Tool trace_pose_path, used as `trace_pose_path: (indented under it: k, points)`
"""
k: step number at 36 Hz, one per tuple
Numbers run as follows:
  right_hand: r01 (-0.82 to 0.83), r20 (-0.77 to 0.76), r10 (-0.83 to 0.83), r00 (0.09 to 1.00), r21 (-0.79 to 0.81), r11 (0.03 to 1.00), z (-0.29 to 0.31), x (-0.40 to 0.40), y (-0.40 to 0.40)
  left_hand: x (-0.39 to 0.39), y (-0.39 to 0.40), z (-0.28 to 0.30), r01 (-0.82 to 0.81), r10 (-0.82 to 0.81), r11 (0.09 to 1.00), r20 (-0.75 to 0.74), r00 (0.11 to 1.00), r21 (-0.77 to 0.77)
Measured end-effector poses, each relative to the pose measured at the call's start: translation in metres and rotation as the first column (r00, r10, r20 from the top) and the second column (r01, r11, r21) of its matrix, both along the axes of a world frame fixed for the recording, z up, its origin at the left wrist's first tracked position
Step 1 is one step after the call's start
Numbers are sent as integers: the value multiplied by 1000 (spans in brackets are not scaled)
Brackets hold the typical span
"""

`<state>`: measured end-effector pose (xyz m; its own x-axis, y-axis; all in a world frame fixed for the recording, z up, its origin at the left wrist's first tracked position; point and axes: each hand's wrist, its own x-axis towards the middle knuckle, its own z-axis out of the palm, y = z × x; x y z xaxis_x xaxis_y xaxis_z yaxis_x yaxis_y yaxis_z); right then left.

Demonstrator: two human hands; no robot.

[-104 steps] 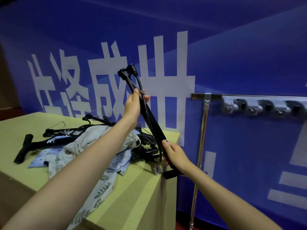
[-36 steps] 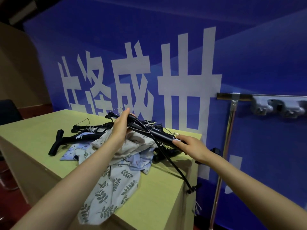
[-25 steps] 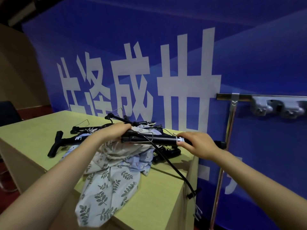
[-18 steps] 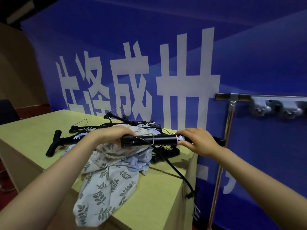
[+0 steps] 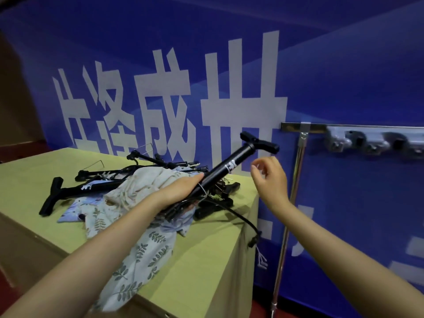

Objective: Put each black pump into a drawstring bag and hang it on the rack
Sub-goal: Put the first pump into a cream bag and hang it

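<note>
Left hand [image 5: 181, 191] gripped raised pump [image 5: 226, 167] near table [image 5: 206, 260] right edge, right hand [image 5: 270, 180] loosely open, empty; dangling hose [image 5: 243, 220] likely to snag

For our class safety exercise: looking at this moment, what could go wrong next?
1. Only the left hand grips the raised pump; the right hand is off it, so it may tip.
2. Its hose dangles over the table edge and could snag.
3. Other pumps lie tangled with the bags; pulling one may drag the rest.
</note>
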<state>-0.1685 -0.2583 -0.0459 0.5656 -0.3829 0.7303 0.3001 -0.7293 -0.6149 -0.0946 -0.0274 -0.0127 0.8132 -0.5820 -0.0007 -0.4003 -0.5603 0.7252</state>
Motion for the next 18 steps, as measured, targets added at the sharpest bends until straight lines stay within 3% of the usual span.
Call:
trace_pose_path:
  k: [2,5,8,10,11,12,14,15,16,18]
  points:
    - [-53,-88,78,993,259,965,-9,-7,1,0,-6,-3,-41,41,998,-5,999,-51]
    - [-70,-231,180,956,416,907,-22,-23,11,-1,-17,-8,-61,69,991,65,996,-118]
    - [-84,-448,360,818,527,846,-32,-31,28,-8,-25,-12,-73,89,985,94,992,-158]
    - [-86,-489,498,716,646,758,-34,-30,37,-13,-28,-16,-79,91,981,58,994,-180]
    - [-77,-445,576,685,743,665,-35,-28,40,-16,-30,-17,-84,97,980,65,993,-180]
    - [-64,-342,662,667,858,509,-35,-25,42,-19,-33,-19,-87,105,979,88,991,-183]
    - [-39,-31,737,676,996,78,-34,-17,42,-22,-36,-22,-95,117,977,112,987,-189]
    - [-40,90,705,703,995,-87,-34,-14,41,-23,-37,-25,-87,109,979,109,988,-187]
    - [-53,169,654,737,980,-193,-34,-11,39,-25,-37,-27,-77,98,980,106,990,-186]
    - [-115,272,538,798,945,-307,-34,-6,34,-27,-34,-32,-73,89,979,74,993,-191]
